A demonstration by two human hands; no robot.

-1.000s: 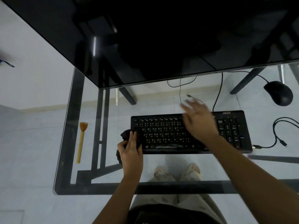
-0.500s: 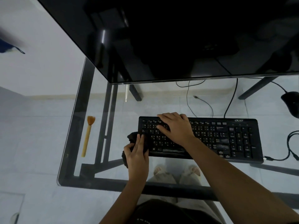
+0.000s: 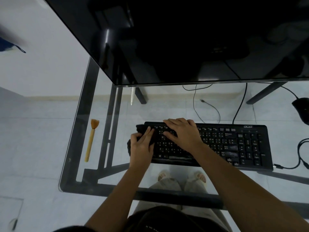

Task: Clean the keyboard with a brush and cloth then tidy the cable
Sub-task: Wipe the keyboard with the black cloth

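Note:
A black keyboard point(image 3: 234, 144) lies on the glass desk point(image 3: 80, 131). My left hand point(image 3: 142, 146) presses a dark cloth point(image 3: 129, 148) onto the keyboard's left end with straight fingers. My right hand point(image 3: 184, 133) rests flat on the keys beside it, fingers spread over the upper left rows. A wooden brush point(image 3: 91, 139) with orange bristles lies alone on the glass at the left. The keyboard's cable point(image 3: 239, 104) runs from its back edge up behind the monitor.
A large dark monitor point(image 3: 184, 39) overhangs the back of the desk. A black mouse point(image 3: 302, 109) sits at the right edge. A looped black cable point(image 3: 301, 154) lies right of the keyboard, and a thin loose cable point(image 3: 212, 108) lies behind it.
My right hand came down from above the keyboard's middle and settled on its left keys. My left hand slid the cloth up from the front left corner toward the top left rows.

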